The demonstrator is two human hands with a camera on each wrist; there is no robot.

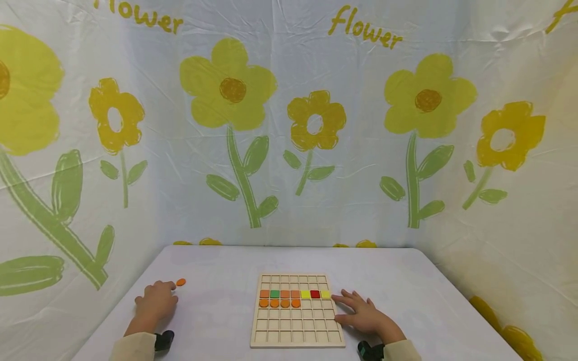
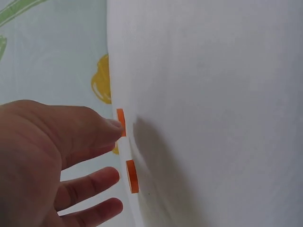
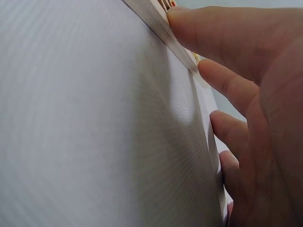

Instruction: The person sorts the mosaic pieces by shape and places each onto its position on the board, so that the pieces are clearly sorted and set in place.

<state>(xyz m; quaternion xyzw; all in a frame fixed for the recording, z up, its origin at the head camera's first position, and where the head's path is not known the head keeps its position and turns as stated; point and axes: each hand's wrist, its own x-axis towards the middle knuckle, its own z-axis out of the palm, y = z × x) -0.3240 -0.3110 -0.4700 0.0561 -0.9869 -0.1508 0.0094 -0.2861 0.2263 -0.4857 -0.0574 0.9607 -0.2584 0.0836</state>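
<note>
A wooden grid board (image 1: 298,339) lies on the white table. One row holds coloured square tiles (image 1: 314,294) in orange, green, yellow and red; several orange discs (image 1: 285,303) fill the left cells of the row beneath. My left hand (image 1: 155,302) is low over the table at the left, fingers slightly bent, beside a loose orange disc (image 1: 180,282). The left wrist view shows a second disc (image 2: 132,176) near the fingers; the thumb (image 2: 94,126) overlaps the farther one. My right hand (image 1: 365,316) rests at the board's right edge with fingers extended, thumb tip at the rim.
Beyond the table's back edge (image 1: 289,246) hangs a curtain (image 1: 361,175) printed with yellow flowers, which also runs along both sides. A stretch of white tabletop (image 1: 212,311) separates my left hand from the board.
</note>
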